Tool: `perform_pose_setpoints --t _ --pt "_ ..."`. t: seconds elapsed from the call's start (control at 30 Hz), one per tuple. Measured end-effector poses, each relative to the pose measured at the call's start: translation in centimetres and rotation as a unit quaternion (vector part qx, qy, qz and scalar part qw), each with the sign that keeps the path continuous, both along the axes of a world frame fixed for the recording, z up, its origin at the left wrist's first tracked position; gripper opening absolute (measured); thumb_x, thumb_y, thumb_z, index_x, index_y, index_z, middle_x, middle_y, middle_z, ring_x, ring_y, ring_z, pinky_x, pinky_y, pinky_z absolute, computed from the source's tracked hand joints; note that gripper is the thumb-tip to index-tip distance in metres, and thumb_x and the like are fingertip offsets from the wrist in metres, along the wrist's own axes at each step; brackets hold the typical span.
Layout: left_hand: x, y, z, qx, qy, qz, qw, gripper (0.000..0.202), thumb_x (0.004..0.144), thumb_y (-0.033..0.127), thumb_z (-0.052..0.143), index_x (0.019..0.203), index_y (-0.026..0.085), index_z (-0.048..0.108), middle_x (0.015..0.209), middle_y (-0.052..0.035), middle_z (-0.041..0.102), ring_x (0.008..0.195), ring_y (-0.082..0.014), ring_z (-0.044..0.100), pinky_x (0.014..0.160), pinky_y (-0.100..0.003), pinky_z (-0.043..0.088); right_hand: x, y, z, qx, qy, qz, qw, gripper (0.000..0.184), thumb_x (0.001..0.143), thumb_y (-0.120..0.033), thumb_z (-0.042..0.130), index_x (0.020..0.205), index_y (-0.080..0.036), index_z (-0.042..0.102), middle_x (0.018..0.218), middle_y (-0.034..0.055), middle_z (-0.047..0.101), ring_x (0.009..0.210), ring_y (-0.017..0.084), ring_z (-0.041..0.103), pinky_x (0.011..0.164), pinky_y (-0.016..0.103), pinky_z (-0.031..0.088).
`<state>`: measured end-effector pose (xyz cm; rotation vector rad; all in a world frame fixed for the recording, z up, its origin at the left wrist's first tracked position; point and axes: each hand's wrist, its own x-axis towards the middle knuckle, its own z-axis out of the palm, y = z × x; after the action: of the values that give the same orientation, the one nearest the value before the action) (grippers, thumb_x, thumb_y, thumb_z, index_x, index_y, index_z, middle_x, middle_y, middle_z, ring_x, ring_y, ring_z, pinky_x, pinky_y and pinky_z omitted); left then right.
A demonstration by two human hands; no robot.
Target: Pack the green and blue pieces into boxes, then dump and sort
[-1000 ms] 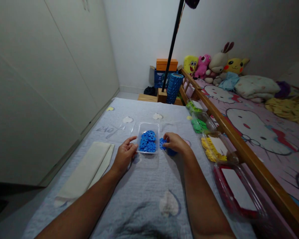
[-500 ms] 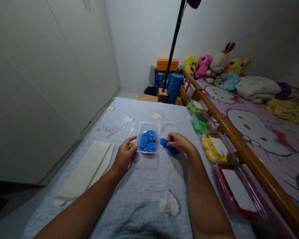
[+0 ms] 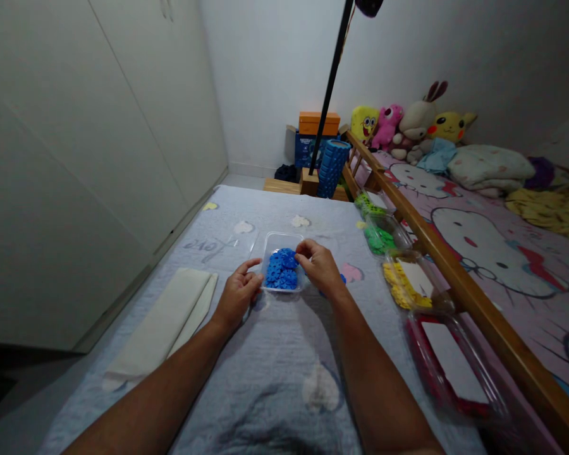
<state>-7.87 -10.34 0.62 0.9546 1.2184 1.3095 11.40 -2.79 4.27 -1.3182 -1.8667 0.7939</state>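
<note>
A clear plastic container (image 3: 283, 237) stands on the cloth in front of me, with blue snowflake discs (image 3: 281, 273) heaped inside. My left hand (image 3: 241, 287) is at its left side, index finger stretched out and fingers apart, the fingertips against or very near the wall. Over the right rim, my right hand (image 3: 314, 262) pinches at a blue snowflake disc (image 3: 296, 257) by the edge of the heap; the fingers partly cover it. Behind the right wrist, a bit of another blue disc (image 3: 343, 278) shows on the cloth, mostly hidden.
Down the right side stand clear boxes of light green (image 3: 370, 203), green (image 3: 380, 240), yellow (image 3: 403, 287) and red pieces (image 3: 450, 363), next to a wooden bed rail (image 3: 436, 243). A folded cream cloth (image 3: 164, 322) lies at left. Behind the table rises a black pole (image 3: 332, 82).
My right hand has moved left from the loose blue discs on the cloth to the container's right rim. My left hand and the container have stayed put.
</note>
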Motion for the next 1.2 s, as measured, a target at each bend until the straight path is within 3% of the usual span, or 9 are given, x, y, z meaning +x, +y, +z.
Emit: perform_pose_setpoints --t 0.13,0.27,0.37,0.47,0.57,0.73,0.9,1.03,1.2 --pt "-0.1 0.1 -0.3 0.000 -0.002 -0.006 1.000 0.055 0.078 0.041 0.071 0.124 0.015 0.055 0.054 0.0114 0.040 0.045 -0.0070 0.037 0.044 -0.018 0.028 -0.5 0.1 -0.7 0.039 -0.034 -0.026 0.998 0.013 0.082 -0.017 0.058 0.091 -0.022 0.065 0.087 0.0018 0.070 0.085 0.018 0.060 0.084 0.030 0.045" --pt "-0.2 0.2 -0.4 -0.003 0.005 -0.006 1.000 0.055 0.078 0.040 0.070 0.124 0.014 0.055 0.054 0.0112 0.041 0.046 -0.0071 0.037 0.046 -0.018 0.029 2.0 1.1 -0.5 0.053 -0.041 -0.060 0.996 0.019 0.082 -0.015 0.056 0.097 -0.020 0.067 0.098 0.0037 0.072 0.088 0.018 0.061 0.088 0.031 0.046" --pt "-0.2 0.2 -0.3 -0.002 0.004 -0.007 1.000 0.055 0.077 0.039 0.070 0.124 0.014 0.055 0.054 0.0114 0.041 0.046 -0.0070 0.037 0.046 -0.018 0.029 4.6 2.0 -0.5 0.009 -0.094 -0.078 0.992 0.016 0.082 -0.015 0.058 0.094 -0.018 0.068 0.093 0.0041 0.072 0.083 0.017 0.062 0.082 0.029 0.046" --pt "-0.2 0.1 -0.3 0.000 0.000 -0.006 1.000 0.055 0.078 0.040 0.070 0.124 0.015 0.055 0.054 0.0115 0.040 0.045 -0.0070 0.037 0.046 -0.018 0.029 6.4 2.4 -1.0 -0.043 -0.189 -0.045 0.980 0.009 0.079 -0.016 0.065 0.087 -0.018 0.069 0.086 0.0042 0.070 0.079 0.017 0.062 0.075 0.027 0.044" --pt "-0.2 0.1 -0.4 0.000 0.004 -0.005 1.000 0.054 0.078 0.040 0.070 0.123 0.015 0.056 0.054 0.0113 0.040 0.045 -0.0072 0.037 0.045 -0.018 0.030 6.7 2.2 -1.6 -0.080 -0.276 -0.003 0.958 0.017 0.073 -0.017 0.075 0.089 -0.019 0.070 0.091 0.0055 0.071 0.082 0.018 0.063 0.072 0.027 0.042" --pt "-0.3 0.2 -0.7 0.001 0.004 -0.008 1.000 0.055 0.078 0.041 0.071 0.124 0.015 0.055 0.055 0.0110 0.041 0.046 -0.0074 0.038 0.045 -0.018 0.030 5.8 1.7 -2.0 -0.112 -0.349 -0.001 0.930 0.029 0.068 -0.019 0.082 0.094 -0.021 0.068 0.097 0.0051 0.070 0.086 0.019 0.061 0.069 0.025 0.038" --pt "-0.3 0.2 -0.6 0.001 0.006 -0.007 1.000 0.055 0.078 0.040 0.071 0.125 0.015 0.056 0.055 0.0112 0.041 0.046 -0.0073 0.038 0.046 -0.018 0.031 6.3 1.9 -2.2 -0.107 -0.319 -0.020 0.942 0.024 0.068 -0.012 0.077 0.088 -0.020 0.067 0.084 0.0019 0.069 0.076 0.016 0.058 0.064 0.025 0.034" --pt "-0.3 0.2 -0.5 0.003 0.010 -0.008 1.000 0.055 0.079 0.040 0.070 0.125 0.015 0.056 0.055 0.0109 0.042 0.046 -0.0072 0.038 0.046 -0.019 0.031 7.3 2.3 -2.1 -0.086 -0.275 -0.025 0.957 0.007 0.073 -0.012 0.069 0.076 -0.019 0.068 0.076 0.0017 0.068 0.072 0.015 0.058 0.064 0.025 0.036" --pt "-0.3 0.2 -0.6 0.001 0.001 -0.009 1.000 0.055 0.078 0.040 0.071 0.125 0.015 0.055 0.055 0.0112 0.041 0.045 -0.0070 0.037 0.045 -0.018 0.029 6.7 2.3 -0.8 -0.027 -0.112 -0.016 0.993 0.009 0.077 -0.022 0.063 0.071 -0.019 0.069 0.073 0.0019 0.067 0.072 0.016 0.060 0.068 0.026 0.042"
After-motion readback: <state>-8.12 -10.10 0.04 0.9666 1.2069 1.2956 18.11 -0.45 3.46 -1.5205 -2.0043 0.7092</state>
